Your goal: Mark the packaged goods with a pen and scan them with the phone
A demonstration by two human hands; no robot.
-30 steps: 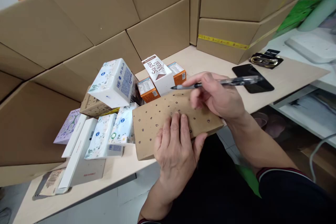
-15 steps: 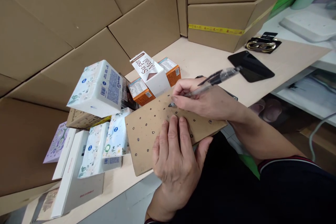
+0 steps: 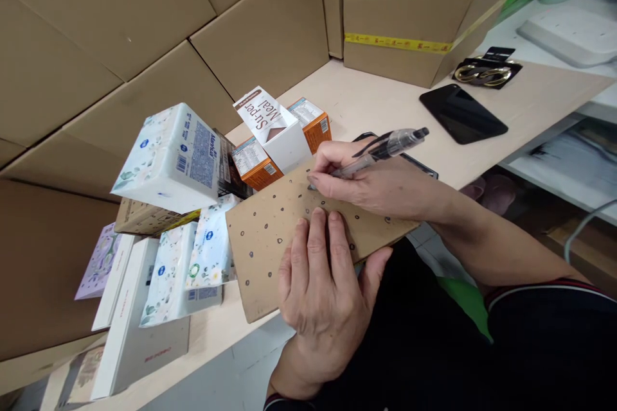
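Note:
A brown cardboard piece (image 3: pixel 260 263) dotted with several small dark circles lies tilted in front of me, its left corner past the table edge. My left hand (image 3: pixel 325 295) rests flat on it, fingers stretched out and thumb by the near edge. Pinched in my right hand (image 3: pixel 371 183) is a clear-barrelled pen (image 3: pixel 393 143) with a dark grip clip. Its tip points at the upper part of the cardboard, close to my thumb and finger, which partly hide it. A dark flat object behind my right hand is mostly covered.
Tissue packs (image 3: pixel 166 160) and white boxes (image 3: pixel 139 327) stand at the left. A white "Su-per Meal" box (image 3: pixel 284 141) sits between orange boxes (image 3: pixel 258 164). A black phone (image 3: pixel 463 113) and gold ring-shaped items (image 3: pixel 486 74) lie at the right. Cardboard panels (image 3: pixel 260 32) rise behind.
The pen has become more upright, its rear end swinging slightly left and down, while my right hand stays near the same spot. My left hand keeps its place. The view has shifted slightly.

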